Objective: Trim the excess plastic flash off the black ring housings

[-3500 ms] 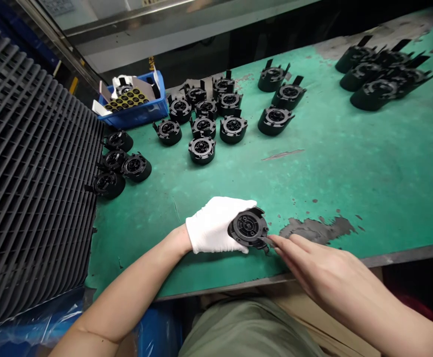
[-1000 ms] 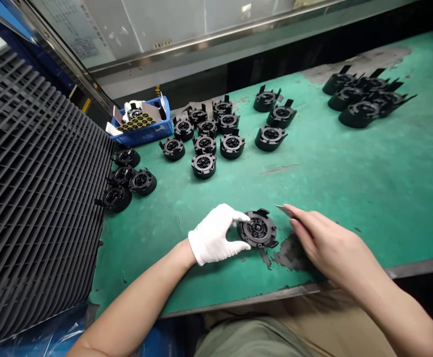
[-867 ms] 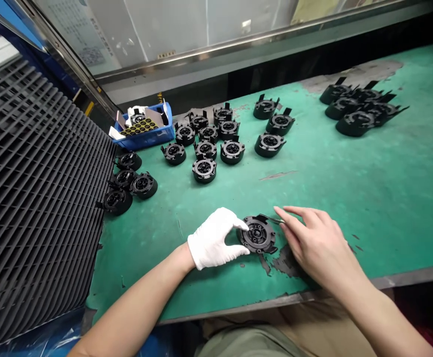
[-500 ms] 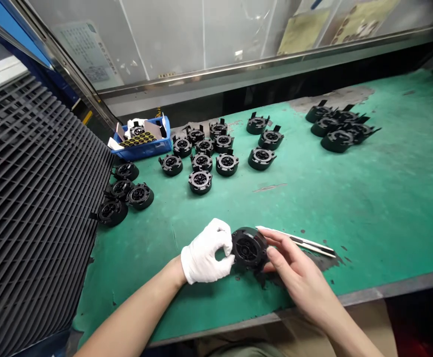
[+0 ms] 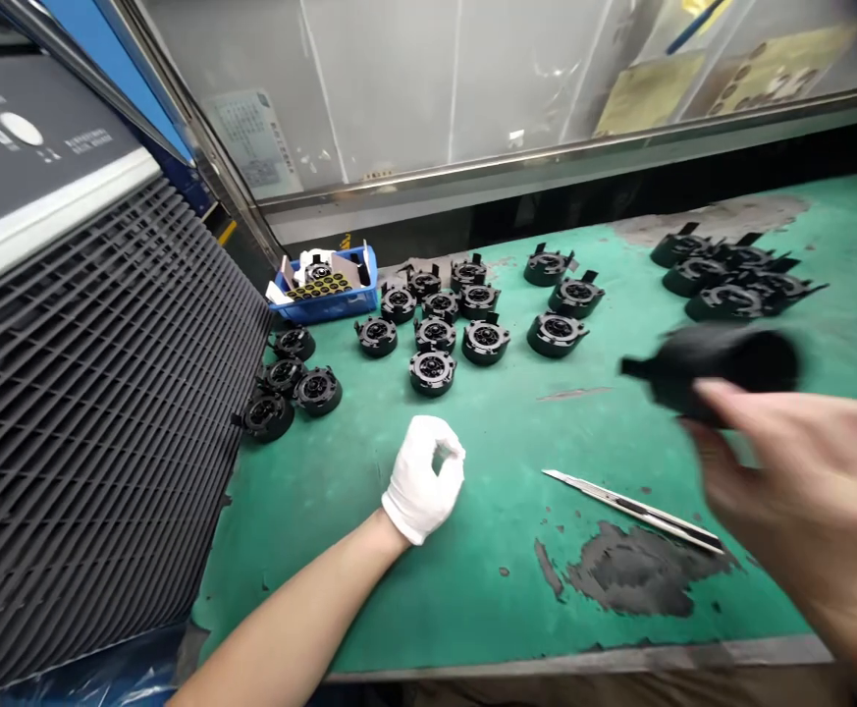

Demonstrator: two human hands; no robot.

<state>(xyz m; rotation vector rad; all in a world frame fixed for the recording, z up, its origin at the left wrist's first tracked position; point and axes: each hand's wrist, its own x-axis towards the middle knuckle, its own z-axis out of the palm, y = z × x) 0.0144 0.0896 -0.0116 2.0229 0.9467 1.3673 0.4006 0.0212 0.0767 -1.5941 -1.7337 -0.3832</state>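
Observation:
My right hand (image 5: 788, 471), bare and blurred by motion, is raised over the right side of the bench. It grips a round black plastic housing (image 5: 715, 368), tilted so its hollow side shows, with a tab sticking out to the left. My left hand (image 5: 426, 479), in a white glove, rests low over the bench with fingers curled and the tips against the thumb. Whatever may be between those fingertips is hidden. Between the hands, a slim cutter knife (image 5: 638, 511) lies on the green mat, its blade pointing left.
Similar black housings (image 5: 432, 371) stand in groups across the green mat (image 5: 472, 589), with a cluster (image 5: 733, 285) at the back right. A blue bin (image 5: 332, 306) holds yellow-black stickers and papers. A grey slatted unit (image 5: 104, 412) borders the left side.
My right hand has carried the black housing up and to the right, away from my left hand. The left hand has come off it and stays curled. The view has shifted left.

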